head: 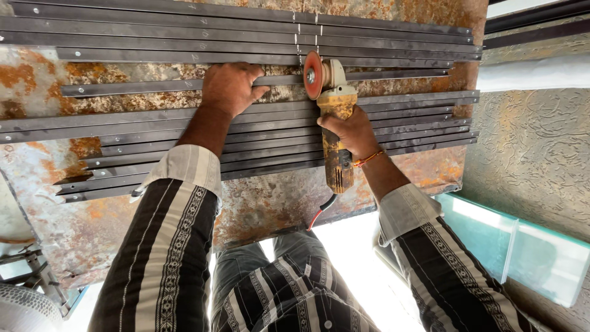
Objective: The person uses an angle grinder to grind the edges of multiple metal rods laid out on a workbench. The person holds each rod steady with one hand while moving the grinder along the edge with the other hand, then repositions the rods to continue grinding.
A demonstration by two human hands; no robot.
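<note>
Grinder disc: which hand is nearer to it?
Right. The right hand grips the yellow grinder's body just below the red disc. The left hand presses on a metal strip off to the disc's left, apart from it.

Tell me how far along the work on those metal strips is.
Done: white chalk lines already cross the upper metal strips, so marking looks finished. In hand: the left hand presses one strip flat on the rusty table while the right hand holds the yellow grinder, its red disc at that strip beneath the marks. Left: no strip shows a cut through, so the cutting seems barely begun.
</note>
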